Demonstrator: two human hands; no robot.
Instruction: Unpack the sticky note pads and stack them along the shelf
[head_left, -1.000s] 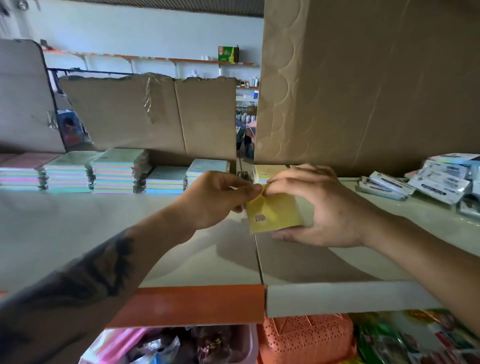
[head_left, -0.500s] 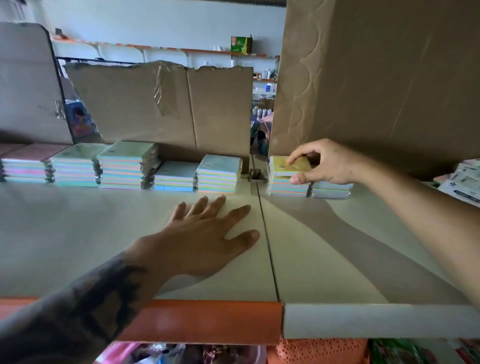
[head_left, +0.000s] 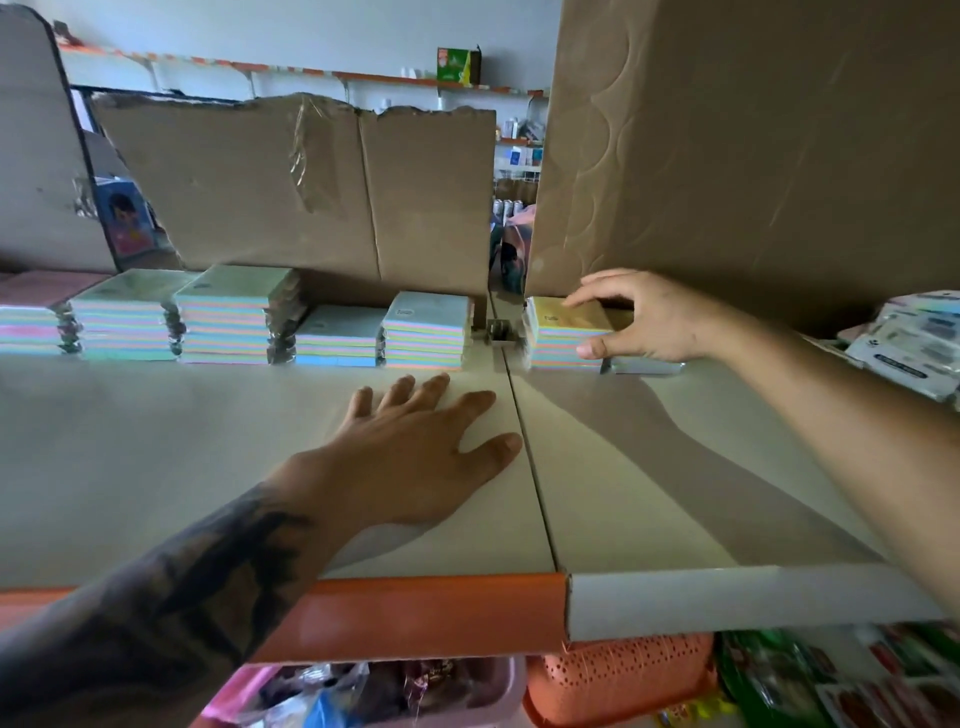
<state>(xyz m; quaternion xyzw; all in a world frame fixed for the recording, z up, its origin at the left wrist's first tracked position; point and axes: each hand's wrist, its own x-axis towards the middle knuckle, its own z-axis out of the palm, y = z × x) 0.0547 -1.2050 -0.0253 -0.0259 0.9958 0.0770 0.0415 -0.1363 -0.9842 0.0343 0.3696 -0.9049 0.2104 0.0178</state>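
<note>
Yellow-topped sticky note pad (head_left: 569, 315) on top of a short stack of pads (head_left: 563, 349) at the back of the right shelf panel (head_left: 675, 467), right against the tall cardboard sheet (head_left: 753, 145). Pinched by the right hand (head_left: 647, 317): forefinger laid over the top face near the back edge, thumb pressed against the front right corner of the stack below, remaining fingers curled behind. Pad under the fingers and left of the palm, its left half uncovered. One low silvery pad (head_left: 644, 365) just beside the stack, under the right wrist.

Across the seam between panels, a small metal bracket (head_left: 498, 331), then a row of pastel pad stacks (head_left: 228, 317) running leftward along the back of the left shelf panel (head_left: 156, 441), at uneven heights, the nearest one (head_left: 427, 332) blue-topped and just beside the bracket. Torn cardboard sheet (head_left: 291, 187) upright behind the row.

Left hand (head_left: 415, 457) flat on the left panel, palm down, fingers spread and straight, holding nothing, well forward of the stacks, thumb tip near the seam. Tattooed forearm crossing the orange shelf edge (head_left: 415, 618).

Far right: white packaged goods (head_left: 914, 338) on the shelf. Below the shelf lip: an orange perforated basket (head_left: 618, 675) and a pink tub (head_left: 498, 691) with wrapped items, blurred.
</note>
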